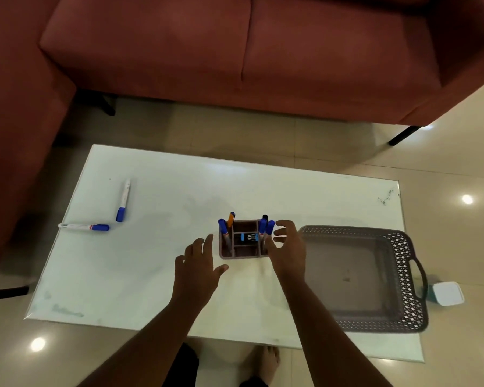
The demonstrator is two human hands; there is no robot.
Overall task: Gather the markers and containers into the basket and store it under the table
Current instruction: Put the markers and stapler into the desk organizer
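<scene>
White table (157,263) sits by a red sofa (235,51). Both hands, left hand (197,268) and right hand (287,245), are spread wide beside the pen holder (242,247), holding nothing. A bump could tip it and spill its standing markers (266,229). The basket (403,263) holds nothing. Two loose markers (123,199) lie far left.

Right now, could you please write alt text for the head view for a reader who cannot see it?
Two open hands, left hand and right hand, reach either side of a compartmented pen holder holding markers on a white table. An empty grey basket sits to its right; two loose markers lie far left.
</scene>
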